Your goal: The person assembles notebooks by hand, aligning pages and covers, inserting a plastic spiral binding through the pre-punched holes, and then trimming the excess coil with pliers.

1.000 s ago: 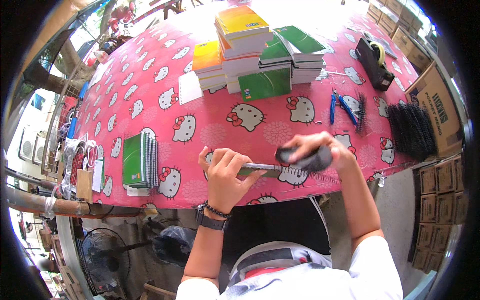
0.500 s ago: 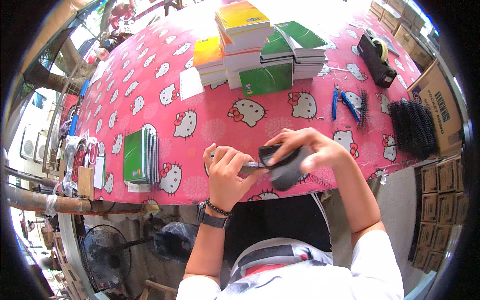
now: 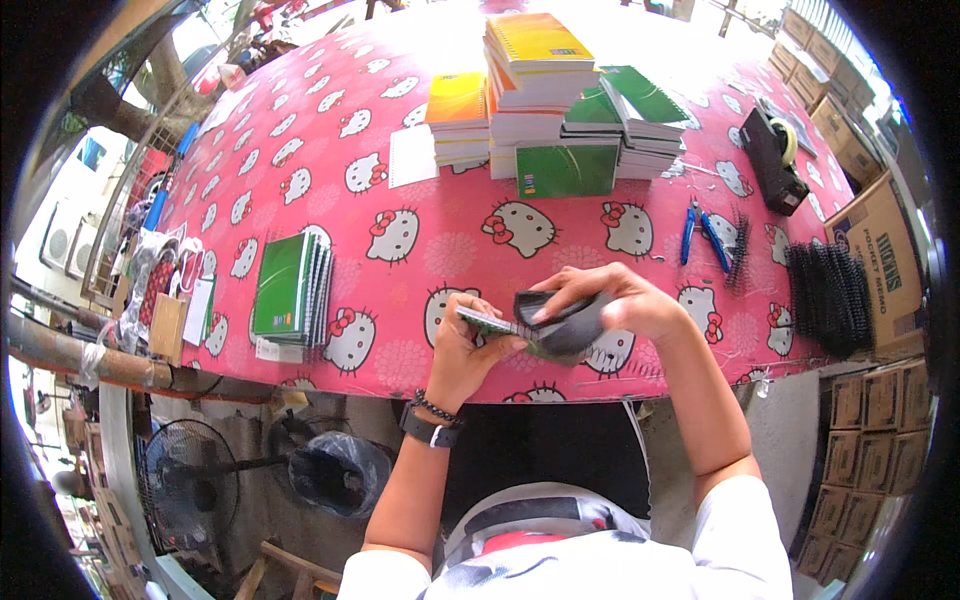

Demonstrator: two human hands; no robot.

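Observation:
Close to the table's near edge, my left hand (image 3: 462, 350) pinches a small notebook (image 3: 484, 320) with a green cover, tilted so its edge faces up. My right hand (image 3: 625, 298) is wrapped over a dark grey, curved, block-like object (image 3: 575, 333), its fingers on top and thumb at the side. Its exact kind is smeared by motion. The notebook's right end meets this dark object, which partly hides it. Left of my hands lies a stack of green spiral notebooks (image 3: 285, 290).
Taller stacks of yellow and green notebooks (image 3: 540, 38) stand at the back. Blue-handled pliers (image 3: 706, 238), a pile of black spiral coils (image 3: 830, 300) and a black tape dispenser (image 3: 772, 165) are on the right. A fan (image 3: 190, 485) stands below the table's left side.
The whole view has shifted slightly. In my left hand the notebook has tilted, showing more of its green cover. My right hand still grips the dark object against it.

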